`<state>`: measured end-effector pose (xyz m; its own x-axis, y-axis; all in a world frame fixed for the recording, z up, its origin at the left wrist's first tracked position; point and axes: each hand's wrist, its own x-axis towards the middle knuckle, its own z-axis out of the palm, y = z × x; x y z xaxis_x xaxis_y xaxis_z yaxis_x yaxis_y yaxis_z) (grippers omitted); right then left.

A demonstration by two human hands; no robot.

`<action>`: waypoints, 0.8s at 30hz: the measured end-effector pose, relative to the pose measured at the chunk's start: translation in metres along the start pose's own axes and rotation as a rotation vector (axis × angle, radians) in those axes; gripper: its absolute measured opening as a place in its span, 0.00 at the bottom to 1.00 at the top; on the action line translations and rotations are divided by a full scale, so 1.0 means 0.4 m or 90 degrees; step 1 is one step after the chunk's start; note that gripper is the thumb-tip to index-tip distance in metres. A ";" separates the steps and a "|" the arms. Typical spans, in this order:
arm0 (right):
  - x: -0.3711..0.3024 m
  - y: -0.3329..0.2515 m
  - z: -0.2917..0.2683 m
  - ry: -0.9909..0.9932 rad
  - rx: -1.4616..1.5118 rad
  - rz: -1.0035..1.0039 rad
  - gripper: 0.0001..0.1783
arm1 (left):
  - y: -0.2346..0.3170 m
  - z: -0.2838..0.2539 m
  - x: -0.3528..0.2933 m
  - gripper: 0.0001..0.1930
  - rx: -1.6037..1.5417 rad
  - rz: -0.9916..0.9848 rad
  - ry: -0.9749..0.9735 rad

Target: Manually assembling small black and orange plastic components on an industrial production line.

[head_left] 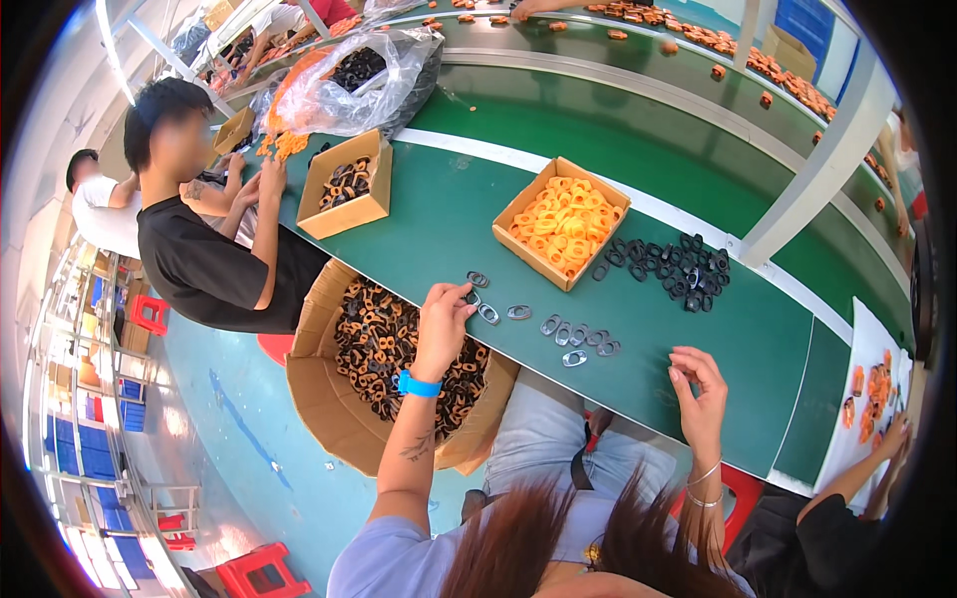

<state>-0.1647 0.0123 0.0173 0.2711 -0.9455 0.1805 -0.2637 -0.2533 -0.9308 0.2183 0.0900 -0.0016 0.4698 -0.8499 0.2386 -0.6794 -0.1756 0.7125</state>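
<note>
At the table's near edge, my left hand point(445, 317) has its fingers pinched on a small black oval ring, partly hidden by the fingertips. Beside those fingertips lie another black ring point(478, 279) and a shiny dark ring point(487, 314). A single ring point(519, 312) rests a little to the right, followed by a loose group of dark rings point(564, 333) and one ring point(574, 359) nearer me. My right hand point(700, 392) hovers by the table edge, fingers apart, holding nothing. Beyond the group, a cardboard box point(506, 236) holds orange rings point(565, 221).
A pile of black rings point(695, 271) lies right of the box. Another box point(344, 216) holds assembled orange-and-black pieces. A large carton point(311, 394) of such pieces stands below the edge at left. A grey post point(822, 149) rises at right. A co-worker point(204, 214) works at left.
</note>
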 end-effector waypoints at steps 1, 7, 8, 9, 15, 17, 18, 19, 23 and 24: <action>-0.001 -0.001 -0.001 0.000 0.000 0.000 0.09 | -0.001 0.000 0.002 0.18 0.000 0.000 0.000; 0.003 -0.005 0.011 -0.036 -0.001 0.019 0.08 | 0.016 -0.017 0.025 0.14 0.077 0.025 -0.040; 0.006 -0.005 0.018 -0.041 0.007 0.014 0.08 | 0.014 -0.017 0.028 0.14 0.074 0.036 -0.038; 0.009 -0.005 0.026 -0.044 0.014 0.010 0.08 | 0.014 -0.018 0.029 0.14 0.071 0.047 -0.037; 0.008 -0.020 0.049 -0.068 0.021 -0.013 0.08 | 0.011 -0.005 0.008 0.18 0.049 0.050 -0.012; 0.006 -0.020 0.038 -0.058 0.020 -0.012 0.08 | 0.012 -0.004 -0.005 0.19 0.023 0.042 -0.008; 0.004 -0.020 0.033 -0.052 0.020 -0.012 0.08 | 0.013 -0.006 -0.011 0.21 -0.001 0.032 -0.003; 0.001 -0.018 0.025 -0.050 0.019 -0.011 0.08 | 0.011 -0.007 -0.014 0.21 -0.002 0.032 -0.004; -0.018 0.005 -0.008 -0.038 0.002 0.005 0.08 | 0.012 -0.015 -0.029 0.23 -0.024 0.019 0.002; -0.022 0.012 -0.013 -0.030 0.004 0.010 0.08 | 0.024 -0.022 -0.031 0.21 -0.008 0.026 0.038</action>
<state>-0.1732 0.0184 0.0127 0.3098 -0.9387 0.1512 -0.2618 -0.2371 -0.9355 0.2109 0.1031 0.0080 0.4751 -0.8248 0.3067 -0.6914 -0.1344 0.7098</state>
